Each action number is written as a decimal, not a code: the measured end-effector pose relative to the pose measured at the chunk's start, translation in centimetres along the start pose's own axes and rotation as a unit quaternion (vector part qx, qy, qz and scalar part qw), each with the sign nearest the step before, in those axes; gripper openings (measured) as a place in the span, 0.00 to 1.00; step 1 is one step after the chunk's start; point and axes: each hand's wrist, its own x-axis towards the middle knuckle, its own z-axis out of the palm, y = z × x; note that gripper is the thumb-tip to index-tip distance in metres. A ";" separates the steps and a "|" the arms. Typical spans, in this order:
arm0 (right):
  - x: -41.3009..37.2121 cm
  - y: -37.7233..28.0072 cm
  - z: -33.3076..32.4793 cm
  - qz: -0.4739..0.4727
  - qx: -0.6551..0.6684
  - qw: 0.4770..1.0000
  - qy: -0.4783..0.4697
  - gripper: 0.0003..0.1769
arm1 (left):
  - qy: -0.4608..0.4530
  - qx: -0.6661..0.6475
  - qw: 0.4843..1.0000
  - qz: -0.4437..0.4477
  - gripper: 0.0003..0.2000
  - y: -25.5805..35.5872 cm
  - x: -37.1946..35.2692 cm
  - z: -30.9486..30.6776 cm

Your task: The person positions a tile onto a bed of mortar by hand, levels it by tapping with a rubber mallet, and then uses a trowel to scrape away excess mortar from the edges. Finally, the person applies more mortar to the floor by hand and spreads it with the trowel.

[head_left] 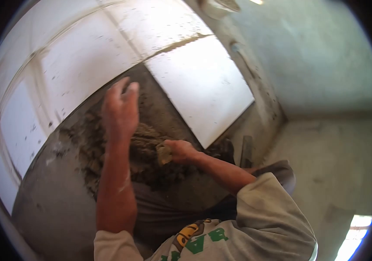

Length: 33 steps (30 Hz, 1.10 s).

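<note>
My left hand (120,106) is raised over the floor near the edge of the white tiles. Its thumb and fingers are apart, with nothing seen between them. Below it lies a heap of wet, brown-grey mortar (144,141). At the right side of the heap, my right hand (181,151) is closed on a small yellowish-brown piece (164,154), whose exact kind I cannot make out. A white square tile (203,85) lies just beyond the right hand, its near corner pointing toward me.
More white tiles (85,50) with mortar-smeared joints spread to the left and far side. Bare grey floor (51,187) lies at the lower left. A plastered wall (321,56) rises on the right. A bucket (218,8) stands at the top. A flat dark bar (246,150) is near my knee.
</note>
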 end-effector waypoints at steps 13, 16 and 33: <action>-2.8 2.9 -4.6 -0.016 -0.032 0.997 -0.067 0.21 | -0.124 0.001 0.991 -0.044 0.24 0.6 0.3 6.0; -5.9 6.2 -9.3 -0.010 -0.086 0.993 -0.079 0.21 | -0.134 0.024 0.990 -0.039 0.24 0.3 0.7 7.2; -29.4 48.2 -35.2 0.399 -0.117 0.786 0.458 0.20 | -0.067 0.196 0.973 -0.102 0.25 -4.6 0.7 9.8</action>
